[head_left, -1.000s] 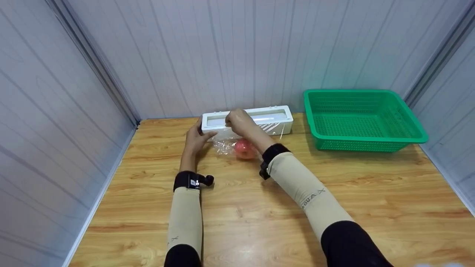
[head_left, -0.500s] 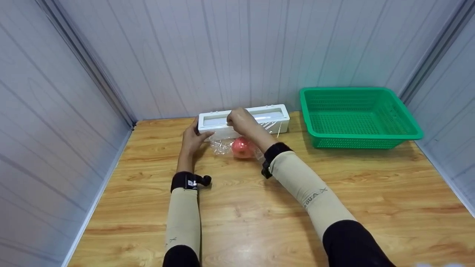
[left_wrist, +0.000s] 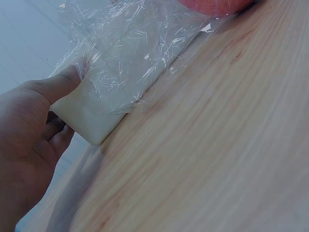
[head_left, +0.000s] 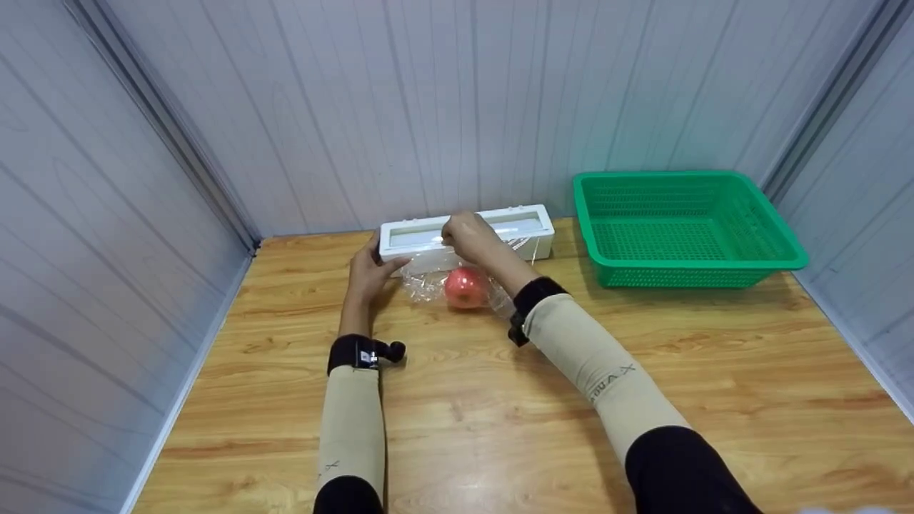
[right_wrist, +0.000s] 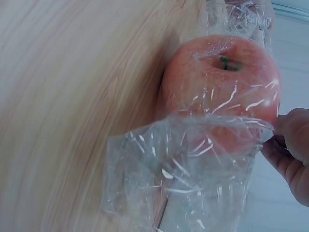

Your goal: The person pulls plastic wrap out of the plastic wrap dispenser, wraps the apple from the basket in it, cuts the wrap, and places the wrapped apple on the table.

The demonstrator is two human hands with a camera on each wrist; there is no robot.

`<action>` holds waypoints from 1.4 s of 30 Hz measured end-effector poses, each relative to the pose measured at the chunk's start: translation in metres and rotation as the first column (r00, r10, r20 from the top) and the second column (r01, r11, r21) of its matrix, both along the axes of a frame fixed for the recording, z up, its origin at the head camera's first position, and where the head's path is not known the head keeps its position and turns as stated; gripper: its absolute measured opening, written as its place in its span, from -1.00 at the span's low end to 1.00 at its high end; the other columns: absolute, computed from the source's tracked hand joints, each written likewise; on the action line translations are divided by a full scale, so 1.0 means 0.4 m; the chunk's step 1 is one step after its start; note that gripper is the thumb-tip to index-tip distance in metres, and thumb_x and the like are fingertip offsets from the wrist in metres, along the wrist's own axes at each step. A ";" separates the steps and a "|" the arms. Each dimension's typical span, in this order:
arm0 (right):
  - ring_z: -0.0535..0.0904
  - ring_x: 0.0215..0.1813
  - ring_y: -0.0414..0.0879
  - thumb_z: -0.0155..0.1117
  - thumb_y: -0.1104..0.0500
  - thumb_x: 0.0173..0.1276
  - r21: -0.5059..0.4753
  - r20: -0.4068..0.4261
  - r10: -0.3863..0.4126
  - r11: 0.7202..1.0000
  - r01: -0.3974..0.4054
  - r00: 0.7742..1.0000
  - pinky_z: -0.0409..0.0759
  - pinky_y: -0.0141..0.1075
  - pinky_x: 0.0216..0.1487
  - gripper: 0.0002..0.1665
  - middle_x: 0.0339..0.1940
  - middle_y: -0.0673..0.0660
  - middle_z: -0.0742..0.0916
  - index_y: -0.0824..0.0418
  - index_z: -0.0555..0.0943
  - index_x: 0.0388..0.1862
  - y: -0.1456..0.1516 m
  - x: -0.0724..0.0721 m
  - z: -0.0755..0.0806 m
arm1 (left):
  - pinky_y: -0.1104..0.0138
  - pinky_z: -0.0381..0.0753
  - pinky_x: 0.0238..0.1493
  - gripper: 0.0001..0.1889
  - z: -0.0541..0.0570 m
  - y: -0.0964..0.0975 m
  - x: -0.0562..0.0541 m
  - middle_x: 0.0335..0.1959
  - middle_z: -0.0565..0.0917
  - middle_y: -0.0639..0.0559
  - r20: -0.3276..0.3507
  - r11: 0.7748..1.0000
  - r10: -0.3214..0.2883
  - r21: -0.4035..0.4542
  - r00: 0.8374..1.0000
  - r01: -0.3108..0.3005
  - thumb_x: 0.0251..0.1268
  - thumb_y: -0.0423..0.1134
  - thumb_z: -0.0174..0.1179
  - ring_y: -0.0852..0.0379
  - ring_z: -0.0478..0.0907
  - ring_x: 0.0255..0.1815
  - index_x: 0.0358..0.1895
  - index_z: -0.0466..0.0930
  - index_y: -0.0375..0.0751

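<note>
A long white cling film dispenser (head_left: 539, 246) stands at the back of the table, a window in its top. My left hand (head_left: 368, 273) grips its left end, thumb on the front face over the film, fingers behind. The right hand (head_left: 470, 235) is at the dispenser's top front edge, fingers curled; they seem to pinch a small slide cutter, hidden by the hand. Clear cling film (left_wrist: 145, 53) hangs down the front and lies crumpled round a red apple (head_left: 466, 288). In the right wrist view, film covers the apple (right_wrist: 217, 87), its green stem showing.
A green plastic basket (head_left: 703, 264) stands to the right of the dispenser. The wood-grain table (head_left: 457, 421) stretches toward the person. Pale panel walls (head_left: 464, 107) rise behind and on both sides.
My right hand has slid a little to the right along the dispenser's top front edge. The left hand keeps its grip on the left end. The head view has shifted slightly.
</note>
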State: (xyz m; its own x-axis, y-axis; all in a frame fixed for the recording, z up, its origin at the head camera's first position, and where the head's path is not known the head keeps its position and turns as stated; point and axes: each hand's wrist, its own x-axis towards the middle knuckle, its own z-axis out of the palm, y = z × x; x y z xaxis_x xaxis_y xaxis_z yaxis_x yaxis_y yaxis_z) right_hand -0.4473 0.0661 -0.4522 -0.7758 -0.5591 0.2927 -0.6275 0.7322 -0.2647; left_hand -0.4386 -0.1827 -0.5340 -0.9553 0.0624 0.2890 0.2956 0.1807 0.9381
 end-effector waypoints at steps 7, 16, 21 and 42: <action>0.78 -0.08 0.15 0.39 0.29 0.47 0.010 0.024 -0.019 1.000 0.019 1.000 0.73 -0.09 0.09 -0.87 -0.21 0.21 0.85 0.31 0.84 -0.20 0.014 -0.003 0.001 | 0.16 0.44 0.51 -0.06 -0.001 0.004 -0.002 0.52 0.45 -0.30 0.017 1.000 -0.007 0.028 1.000 0.007 0.28 -0.43 0.48 -0.20 0.48 0.45 0.67 0.15 -0.23; 0.77 -0.10 0.16 0.37 0.30 0.47 0.002 0.034 -0.027 1.000 0.027 0.999 0.73 -0.07 0.07 -0.87 -0.23 0.21 0.85 0.30 0.84 -0.21 0.034 -0.005 0.005 | 0.19 0.48 0.48 -0.06 0.000 0.003 -0.006 0.48 0.49 -0.30 0.006 1.000 -0.004 0.027 1.000 0.004 0.26 -0.40 0.50 -0.17 0.53 0.40 0.66 0.17 -0.29; 0.76 -0.10 0.17 0.37 0.30 0.49 0.006 0.039 -0.019 1.000 0.018 0.999 0.73 -0.06 0.07 -0.86 -0.23 0.22 0.85 0.33 0.83 -0.20 0.043 -0.004 0.009 | 0.21 0.50 0.46 -0.04 0.000 -0.001 -0.005 0.47 0.50 -0.30 0.008 1.000 0.001 0.018 1.000 -0.001 0.26 -0.38 0.50 -0.17 0.54 0.38 0.67 0.15 -0.26; 0.79 -0.11 0.16 0.37 0.26 0.50 0.024 0.028 -0.030 0.999 0.029 0.999 0.74 -0.07 0.07 -0.85 -0.21 0.19 0.86 0.29 0.84 -0.19 0.063 -0.004 0.012 | 0.18 0.52 0.44 -0.08 0.000 -0.008 -0.005 0.44 0.53 -0.31 0.000 1.000 0.026 0.000 1.000 -0.026 0.24 -0.44 0.50 -0.17 0.56 0.35 0.65 0.23 -0.25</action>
State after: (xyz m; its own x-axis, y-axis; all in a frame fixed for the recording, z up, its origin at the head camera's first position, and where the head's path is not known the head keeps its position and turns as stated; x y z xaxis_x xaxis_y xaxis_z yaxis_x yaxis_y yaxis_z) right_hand -0.4489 0.0913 -0.4473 -0.7998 -0.5420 0.2580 -0.5981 0.7565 -0.2646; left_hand -0.4407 -0.1861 -0.5340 -0.9565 0.0372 0.2893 0.2910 0.1884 0.9380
